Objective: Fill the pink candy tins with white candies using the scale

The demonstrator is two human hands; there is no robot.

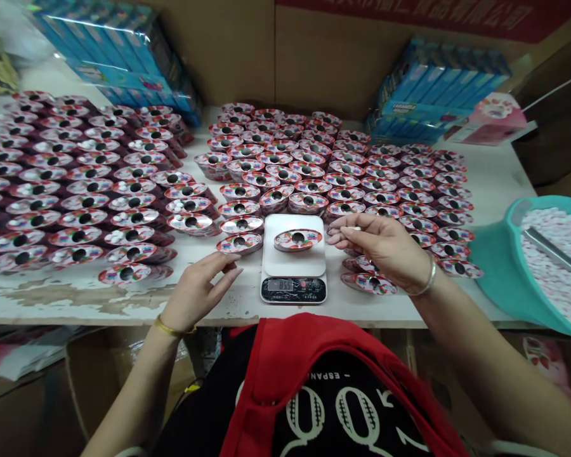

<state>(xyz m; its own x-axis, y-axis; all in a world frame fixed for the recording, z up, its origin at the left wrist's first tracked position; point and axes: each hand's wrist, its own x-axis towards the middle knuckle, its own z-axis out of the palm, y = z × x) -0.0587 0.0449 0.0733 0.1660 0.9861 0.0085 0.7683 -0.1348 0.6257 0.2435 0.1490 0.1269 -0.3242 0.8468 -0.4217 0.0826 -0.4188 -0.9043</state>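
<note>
Dozens of packs (307,202) stand in rows, with one pack (284,240) on your scale (294,222) at the centre of the frame.
Your right hand (394,254) pinches a small white piece (354,229) between thumb and fingers; your left hand (195,292) holds thumb and forefinger apart, by the packs left of the scale. Many packs at the left of the frame have white pieces at their openings; most at centre and right show dark openings without any, like the one being weighed.
</note>
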